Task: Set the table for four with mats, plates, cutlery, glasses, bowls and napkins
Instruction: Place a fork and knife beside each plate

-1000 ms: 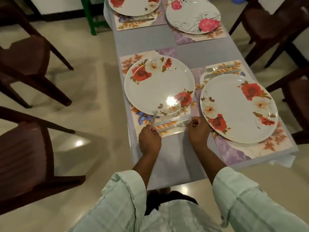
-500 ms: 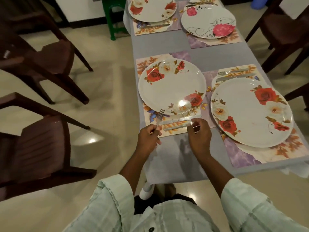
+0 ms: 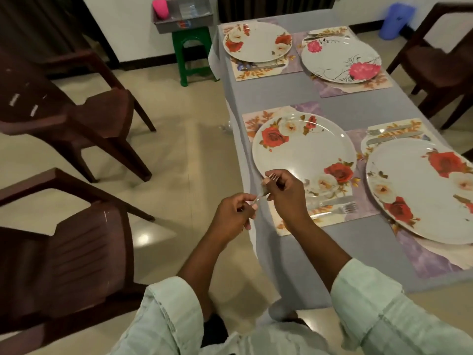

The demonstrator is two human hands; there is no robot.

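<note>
We have lifted the spare fork off the mat at the table's near left edge (a fork and knife remain there); left hand pinches its handle, right hand grips near the tines, so it needs another place.

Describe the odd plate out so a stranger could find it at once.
Start at the long table under the grey cloth and go to its far end, near the blue bin. On the right-hand mat there sits a round white plate with pink flowers and thin black swirls. The three other plates carry red and cream roses, without black linework.
</note>
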